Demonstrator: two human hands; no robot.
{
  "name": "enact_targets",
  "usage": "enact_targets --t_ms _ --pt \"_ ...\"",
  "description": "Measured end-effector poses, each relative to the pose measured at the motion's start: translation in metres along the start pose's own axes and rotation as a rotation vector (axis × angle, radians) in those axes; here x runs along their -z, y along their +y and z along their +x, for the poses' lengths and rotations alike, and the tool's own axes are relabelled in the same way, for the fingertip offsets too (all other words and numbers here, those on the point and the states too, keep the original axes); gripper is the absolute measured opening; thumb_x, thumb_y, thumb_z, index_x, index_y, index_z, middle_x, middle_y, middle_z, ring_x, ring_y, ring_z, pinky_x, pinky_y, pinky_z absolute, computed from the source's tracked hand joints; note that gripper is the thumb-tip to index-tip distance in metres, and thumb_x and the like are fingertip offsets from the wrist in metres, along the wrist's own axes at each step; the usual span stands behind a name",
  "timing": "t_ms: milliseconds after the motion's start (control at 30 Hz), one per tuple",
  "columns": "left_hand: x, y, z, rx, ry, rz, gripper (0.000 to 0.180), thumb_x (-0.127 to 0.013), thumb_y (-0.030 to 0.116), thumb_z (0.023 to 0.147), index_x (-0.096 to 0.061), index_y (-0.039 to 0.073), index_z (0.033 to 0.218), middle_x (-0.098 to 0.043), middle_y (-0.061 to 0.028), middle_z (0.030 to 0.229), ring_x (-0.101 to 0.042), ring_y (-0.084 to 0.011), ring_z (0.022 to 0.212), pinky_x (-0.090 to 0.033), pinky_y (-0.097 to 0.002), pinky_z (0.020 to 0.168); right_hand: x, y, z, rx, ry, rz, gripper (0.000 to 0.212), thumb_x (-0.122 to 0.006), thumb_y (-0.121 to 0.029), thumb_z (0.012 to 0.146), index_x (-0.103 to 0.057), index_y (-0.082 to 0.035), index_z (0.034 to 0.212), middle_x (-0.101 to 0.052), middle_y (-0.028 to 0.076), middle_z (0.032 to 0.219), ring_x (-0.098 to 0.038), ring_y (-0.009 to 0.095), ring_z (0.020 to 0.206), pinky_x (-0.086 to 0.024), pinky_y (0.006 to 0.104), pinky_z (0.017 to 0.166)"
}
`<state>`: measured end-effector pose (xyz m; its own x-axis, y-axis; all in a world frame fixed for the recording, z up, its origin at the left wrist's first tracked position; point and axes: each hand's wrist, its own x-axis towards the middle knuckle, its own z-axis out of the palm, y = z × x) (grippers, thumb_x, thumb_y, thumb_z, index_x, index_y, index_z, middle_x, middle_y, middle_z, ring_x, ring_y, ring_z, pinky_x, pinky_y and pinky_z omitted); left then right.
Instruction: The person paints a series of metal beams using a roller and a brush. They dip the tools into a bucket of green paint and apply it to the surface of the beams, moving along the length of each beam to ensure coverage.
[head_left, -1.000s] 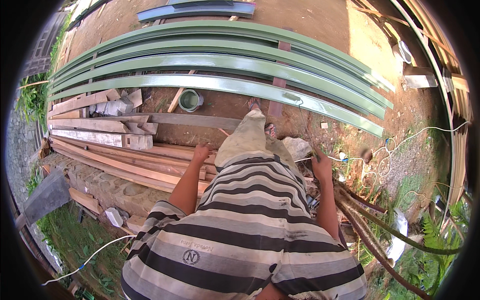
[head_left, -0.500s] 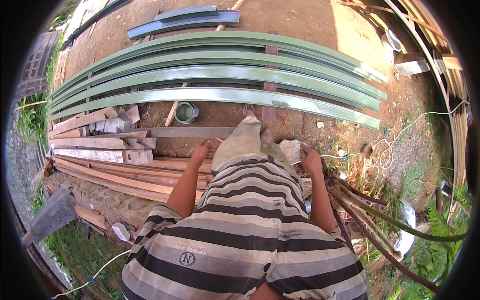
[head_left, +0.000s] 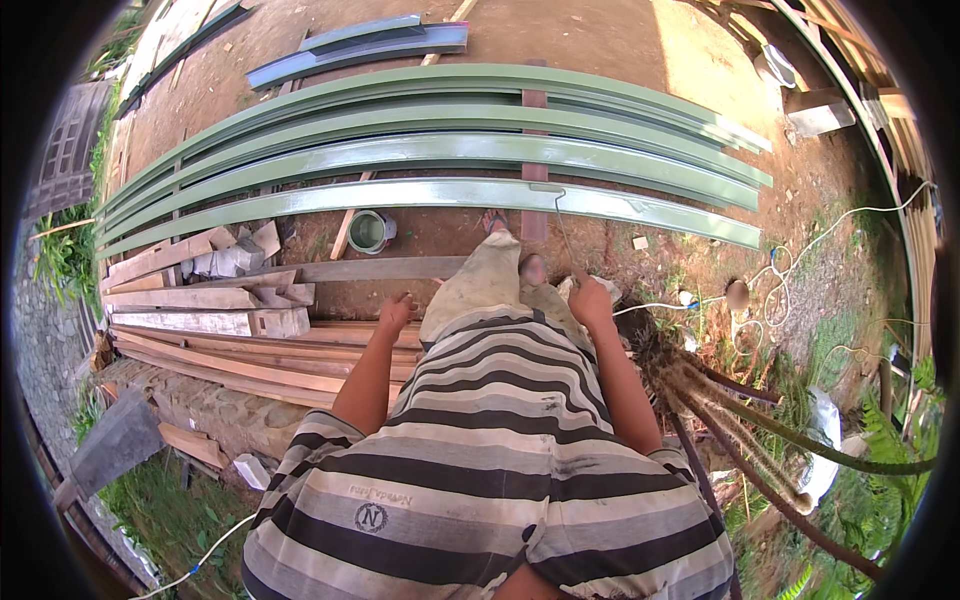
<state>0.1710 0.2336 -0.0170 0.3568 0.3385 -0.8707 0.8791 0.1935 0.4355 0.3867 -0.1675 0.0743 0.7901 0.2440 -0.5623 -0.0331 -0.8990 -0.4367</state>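
My right hand (head_left: pixel 591 300) is closed round the handle of a small paint roller (head_left: pixel 546 188). Its thin wire frame reaches forward, and the roller head rests on the nearest green metal beam (head_left: pixel 420 192), right of my feet. That beam's upper face has a wet-looking shine. My left hand (head_left: pixel 398 312) hangs to the left of my leg, fingers loosely curled and apart, with nothing visible in it. A paint bucket (head_left: pixel 371 232), green inside, stands on the ground between the nearest beam and a plank, ahead of my left hand.
Several more green beams (head_left: pixel 430 150) lie parallel beyond, on cross timbers (head_left: pixel 535 222). Stacked lumber (head_left: pixel 210 322) lies to my left. Blue-grey metal pieces (head_left: pixel 360 50) lie farther off. A white cable (head_left: pixel 780 285) loops across the ground at right, near hairy fern stalks (head_left: pixel 740 430).
My right hand has moved forward and left with the roller. The roller head has shifted slightly left along the nearest beam. My left hand has dropped slightly toward me.
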Motion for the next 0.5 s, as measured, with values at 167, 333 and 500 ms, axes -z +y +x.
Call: enact_targets --t_ms 167,333,500 --pt "-0.007 0.014 -0.002 -0.01 0.01 -0.014 0.044 -0.051 0.028 0.099 -0.051 0.001 0.133 -0.067 -0.014 0.105 -0.064 -0.0207 0.084 -0.049 -0.0352 0.076 0.03 0.01 -0.008 -0.054 0.031 0.102 0.048 -0.061 -0.019 0.085 -0.058 -0.01 0.132 -0.065 0.027 0.112 -0.062 0.044 0.104 -0.048 0.047 0.094" --pt "-0.017 0.04 -0.011 -0.046 0.012 0.041 0.043 -0.051 0.029 0.099 -0.052 0.0 0.131 -0.067 -0.0136 0.105 -0.064 -0.0205 0.086 -0.05 -0.0359 0.076 0.069 0.055 -0.028 -0.116 -0.013 0.024 0.046 -0.062 -0.021 0.084 -0.061 -0.012 0.13 -0.064 0.026 0.116 -0.062 0.041 0.106 -0.049 0.0445 0.093" --pt "-0.025 0.047 -0.003 -0.009 -0.033 0.072 0.045 -0.051 0.029 0.098 -0.052 0.0 0.133 -0.068 -0.0148 0.104 -0.064 -0.0209 0.083 -0.05 -0.0349 0.07 0.072 0.09 0.013 -0.147 0.017 0.085 0.046 -0.063 -0.022 0.084 -0.061 -0.015 0.13 -0.064 0.026 0.115 -0.064 0.04 0.104 -0.05 0.0449 0.092"
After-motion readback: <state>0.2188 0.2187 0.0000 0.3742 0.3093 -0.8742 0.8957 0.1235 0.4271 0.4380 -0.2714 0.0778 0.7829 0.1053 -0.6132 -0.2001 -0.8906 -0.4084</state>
